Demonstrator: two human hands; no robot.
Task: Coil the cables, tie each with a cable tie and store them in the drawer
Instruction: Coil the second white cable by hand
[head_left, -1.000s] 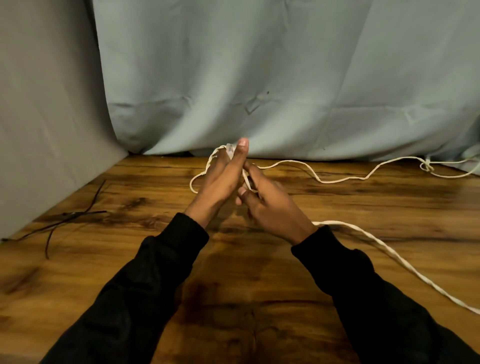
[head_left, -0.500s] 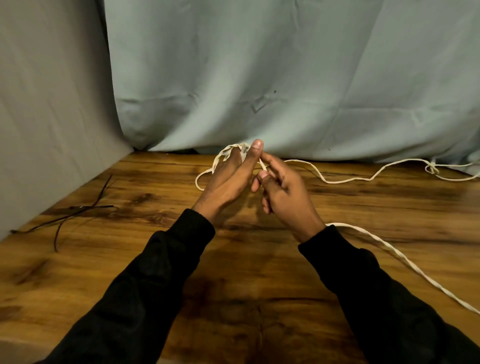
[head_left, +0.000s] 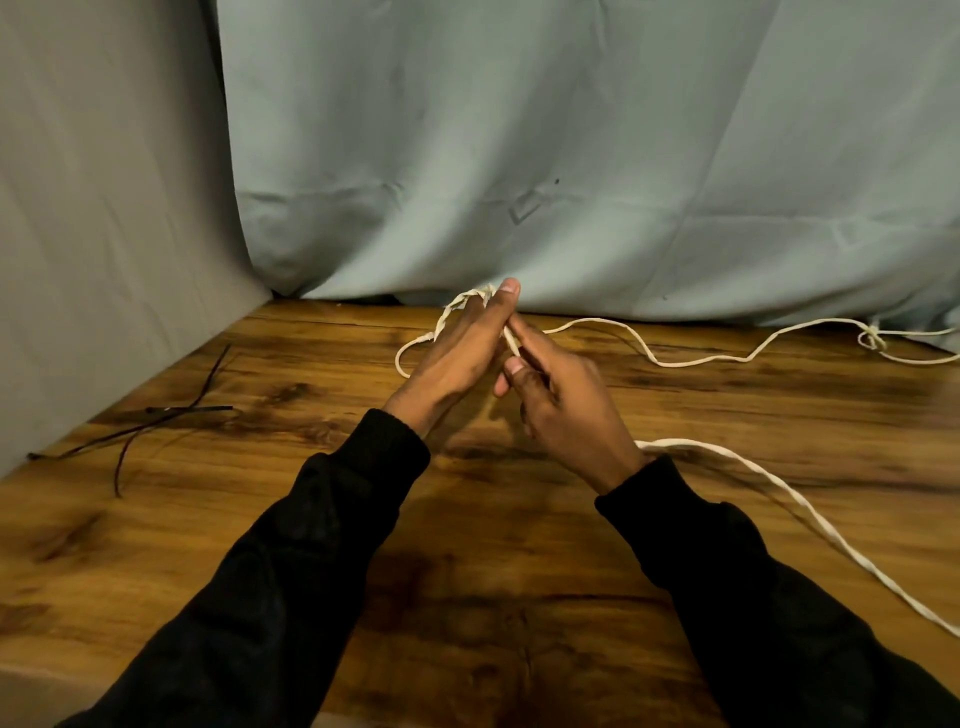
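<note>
Head view: both hands are raised together above the centre of the wooden table (head_left: 519, 597), both arms in black sleeves. The left hand (head_left: 457, 358) is held flat with fingers extended and pointing away from the camera; turns of the white cable (head_left: 691, 362) pass around these fingers, with a loop hanging off the hand's left side toward the table. The left fingers are straight, not curled, so the cable is looped over them rather than clamped. The right hand (head_left: 566, 400) sits just beside the left, its thumb and forefinger pinched together on a strand of the cable next to the left palm.

From the hands, one run of cable trails right across the far part of the table to a small knot (head_left: 872, 340) near the right edge. A second, thicker-looking run leaves from under the right wrist and lies on the table toward the lower right edge.

Thin black cable ties (head_left: 150, 421) lie loose on the table at the left, well apart from the hands. Grey-blue cloth (head_left: 571, 156) hangs behind the table.
</note>
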